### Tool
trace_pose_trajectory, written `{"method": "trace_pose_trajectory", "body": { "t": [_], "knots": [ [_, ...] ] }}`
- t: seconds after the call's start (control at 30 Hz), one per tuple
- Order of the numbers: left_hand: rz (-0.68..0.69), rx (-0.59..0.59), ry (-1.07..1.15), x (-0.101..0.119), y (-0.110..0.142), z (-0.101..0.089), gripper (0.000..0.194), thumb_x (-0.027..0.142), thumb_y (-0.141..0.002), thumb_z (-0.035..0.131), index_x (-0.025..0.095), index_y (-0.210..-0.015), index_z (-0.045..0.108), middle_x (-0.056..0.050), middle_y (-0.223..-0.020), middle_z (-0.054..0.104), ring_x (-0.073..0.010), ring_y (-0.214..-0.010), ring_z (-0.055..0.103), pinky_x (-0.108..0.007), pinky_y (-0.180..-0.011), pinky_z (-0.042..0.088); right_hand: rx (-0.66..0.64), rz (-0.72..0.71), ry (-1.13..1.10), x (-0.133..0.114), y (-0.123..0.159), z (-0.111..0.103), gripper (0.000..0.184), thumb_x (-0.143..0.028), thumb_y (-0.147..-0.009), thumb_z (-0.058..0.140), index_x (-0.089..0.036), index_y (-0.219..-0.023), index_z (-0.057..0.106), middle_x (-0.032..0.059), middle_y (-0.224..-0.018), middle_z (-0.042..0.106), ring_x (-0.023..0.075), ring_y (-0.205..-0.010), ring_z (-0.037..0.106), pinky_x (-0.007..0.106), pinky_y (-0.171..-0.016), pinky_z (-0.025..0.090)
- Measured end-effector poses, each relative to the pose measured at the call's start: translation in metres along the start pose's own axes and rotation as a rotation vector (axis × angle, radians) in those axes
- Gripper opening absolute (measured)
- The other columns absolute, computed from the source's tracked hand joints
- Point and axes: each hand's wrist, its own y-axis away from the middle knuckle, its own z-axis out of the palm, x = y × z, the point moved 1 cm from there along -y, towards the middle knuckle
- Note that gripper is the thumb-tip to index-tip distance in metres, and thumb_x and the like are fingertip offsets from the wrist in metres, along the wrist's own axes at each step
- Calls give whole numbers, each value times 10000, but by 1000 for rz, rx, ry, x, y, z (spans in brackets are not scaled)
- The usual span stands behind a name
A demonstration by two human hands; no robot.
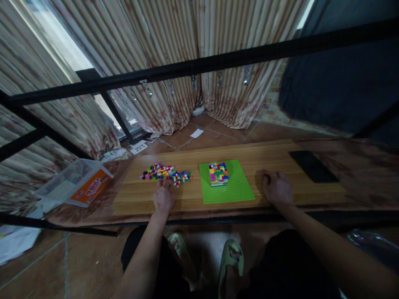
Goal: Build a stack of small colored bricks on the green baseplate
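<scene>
A loose pile of small multicoloured toy bricks [166,171] lies on the wooden board. At its near edge is my left hand [163,197], fingers bent down and closed, with a small dark green brick showing at the thumb side. To the right of the pile lies a bright green studded baseplate [229,196]. A blocky build of multicoloured bricks [218,174], several layers high, stands on the baseplate, left of its middle. My right hand [278,187] rests on the board to the right of the baseplate, fingers curled in and holding nothing visible.
A dark phone or tablet [313,166] lies at the board's right end. Left of the board [131,195] stands a clear plastic box [75,182] with an orange label. A black metal rail [199,65] crosses in front of the striped curtains [162,37].
</scene>
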Motion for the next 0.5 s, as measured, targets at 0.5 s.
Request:
{"method": "trace_pose_trajectory", "body": {
  "t": [0.5],
  "knots": [
    [-121, -16, 915, 27, 17, -10, 238, 302, -787, 557, 158, -976, 572, -73, -856, 674, -168, -667, 637, -284, -619, 483, -11, 64, -33, -6, -2, -5, 268, -250, -886, 419, -151, -963, 657, 115, -911, 597, 231, -854, 535, 358, -790, 417]
  ]
}}
